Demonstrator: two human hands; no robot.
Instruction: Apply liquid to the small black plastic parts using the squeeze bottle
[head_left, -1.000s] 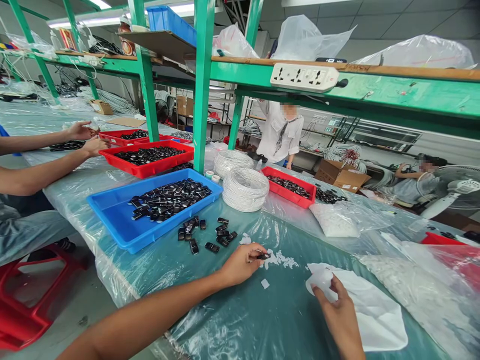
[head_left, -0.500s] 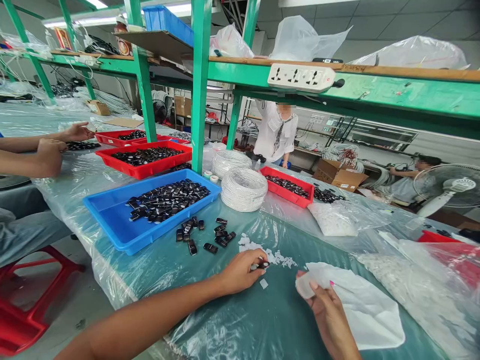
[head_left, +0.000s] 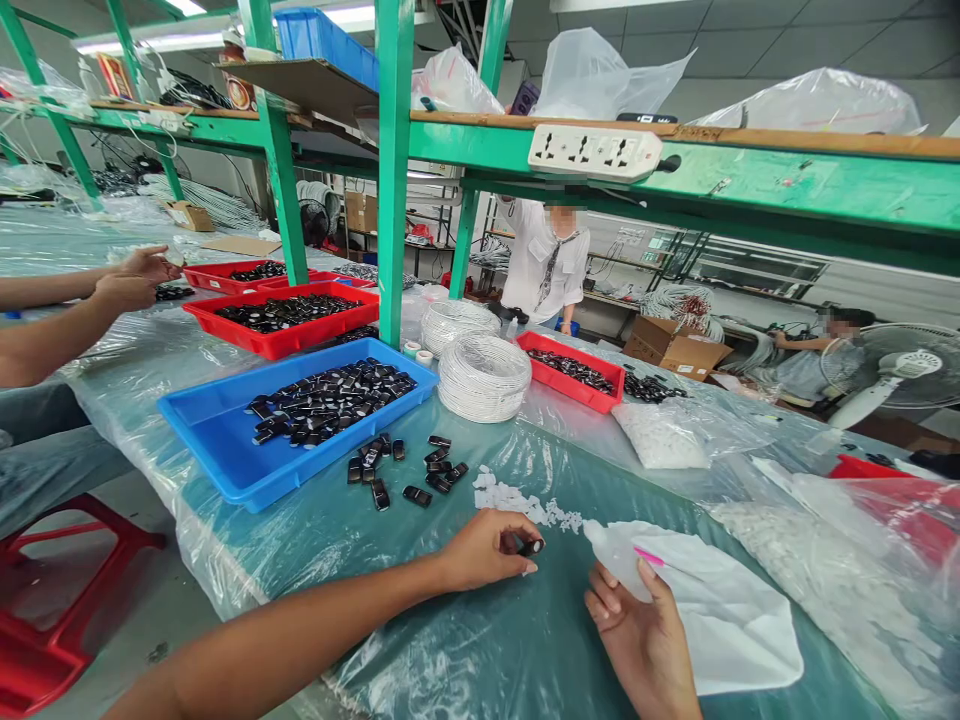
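Note:
My left hand (head_left: 487, 552) is closed, pinching a small black plastic case (head_left: 531, 547) between thumb and fingertips just above the table. My right hand (head_left: 646, 640) is wrapped round a translucent squeeze bottle (head_left: 616, 556); a thin pink tip (head_left: 649, 556) shows at its right side, above the thumb. Behind my left hand lie small white square pieces (head_left: 517, 500), scattered in a strip. Several loose black cases (head_left: 417, 496) lie left of them. A white sheet (head_left: 742, 630) spreads under and right of my right hand.
A blue tray (head_left: 202, 440) of black cases stands at the left, with a red tray (head_left: 217, 335) behind it. Coiled white cable (head_left: 484, 380) sits mid-table. Bags of white pieces (head_left: 664, 440) lie right. A green shelf frame (head_left: 394, 180) rises ahead. A co-worker's hands (head_left: 135, 275) are far left.
My right hand has turned the bottle, and its pink tip has shifted left. My left hand has tilted the black case. The lone white square beside my left hand no longer shows.

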